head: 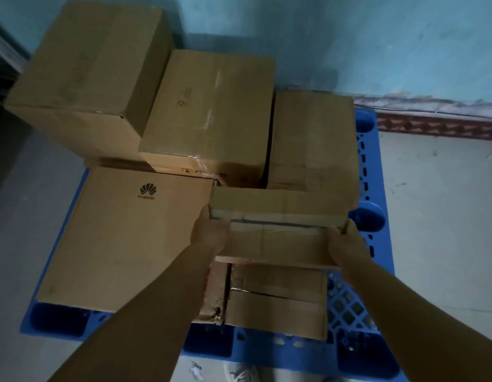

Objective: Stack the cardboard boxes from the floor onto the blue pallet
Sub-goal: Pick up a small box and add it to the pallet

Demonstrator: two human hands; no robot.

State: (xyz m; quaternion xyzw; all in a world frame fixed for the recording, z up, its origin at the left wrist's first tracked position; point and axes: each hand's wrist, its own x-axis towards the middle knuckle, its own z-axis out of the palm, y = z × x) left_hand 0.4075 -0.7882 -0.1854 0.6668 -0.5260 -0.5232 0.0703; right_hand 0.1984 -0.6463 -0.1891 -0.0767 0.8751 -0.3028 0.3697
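Note:
I hold a small cardboard box (278, 230) between both hands above the blue pallet (358, 312). My left hand (210, 230) grips its left end and my right hand (346, 241) grips its right end. Directly beneath it a low box (278, 301) lies on the pallet. A wide flat box with a printed logo (126, 238) fills the pallet's near left. Behind stand three more boxes: a tall one at the back left (87, 73), a taped one in the middle (211, 111), and one at the back right (313, 139).
A turquoise wall (377, 42) rises right behind the pallet, with a patterned skirting strip (438, 125) at its foot. Grey floor (443, 216) lies to the right and left of the pallet. My shoe (242, 372) shows at the bottom edge.

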